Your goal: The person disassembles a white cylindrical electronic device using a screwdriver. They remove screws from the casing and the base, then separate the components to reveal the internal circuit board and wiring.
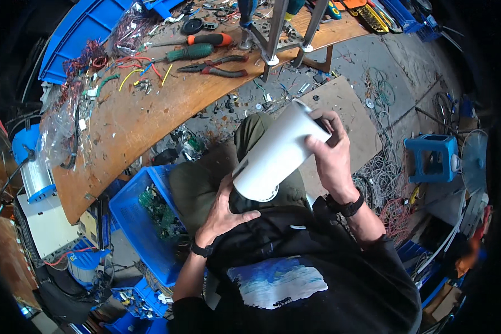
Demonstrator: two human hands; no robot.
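A white cylindrical housing [275,153] is tilted above my lap, its hollow end up and to the right. My right hand [334,147] grips the rim of that end, the thumb on the outer wall and the fingers at the opening. Around the lower left side of the housing is my left hand [222,214], fingers against it and partly hidden, thumb stretched out below. A small dark slot shows in the wall near the left fingers. The lower end has a perforated edge.
On the wooden table [122,161] lie pliers [217,65], a green-handled screwdriver [186,53], an orange-handled screwdriver [206,39] and wire scraps. A metal stand [275,33] rises from its edge. Left of my legs is a blue crate [145,222]; tangled cables [376,161] and a blue stool [431,158] are right.
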